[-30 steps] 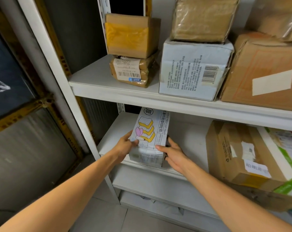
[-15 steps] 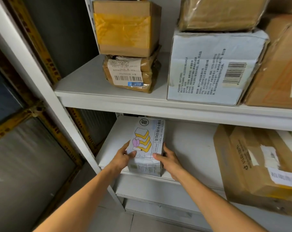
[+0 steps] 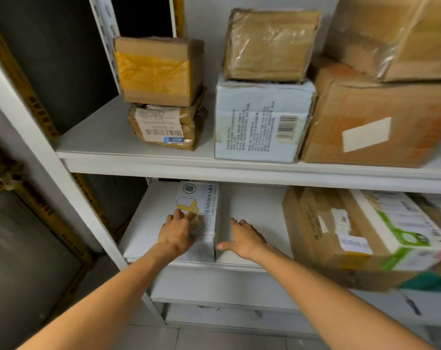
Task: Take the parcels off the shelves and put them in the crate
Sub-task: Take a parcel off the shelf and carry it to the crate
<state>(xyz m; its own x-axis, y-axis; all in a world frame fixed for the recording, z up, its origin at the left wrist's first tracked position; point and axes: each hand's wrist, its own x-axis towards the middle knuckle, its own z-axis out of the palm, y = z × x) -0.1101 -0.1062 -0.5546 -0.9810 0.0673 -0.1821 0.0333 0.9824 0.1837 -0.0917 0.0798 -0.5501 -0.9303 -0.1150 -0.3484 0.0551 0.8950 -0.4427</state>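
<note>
The left hand lies open on the smooth white rectangular parcel; the right hand, fingers spread, is just right of it.

Both bare forearms reach forward, converging slightly. Left hand: palm down, fingers lightly bent. Right hand: palm down, fingers straight and spread, thumb pointing toward the left hand.

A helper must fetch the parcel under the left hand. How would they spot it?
Go to the white shelving, lower shelf. At its left end lies a narrow white box. Unlike the brown carton beside it, it shows yellow toast slices on top.
</note>
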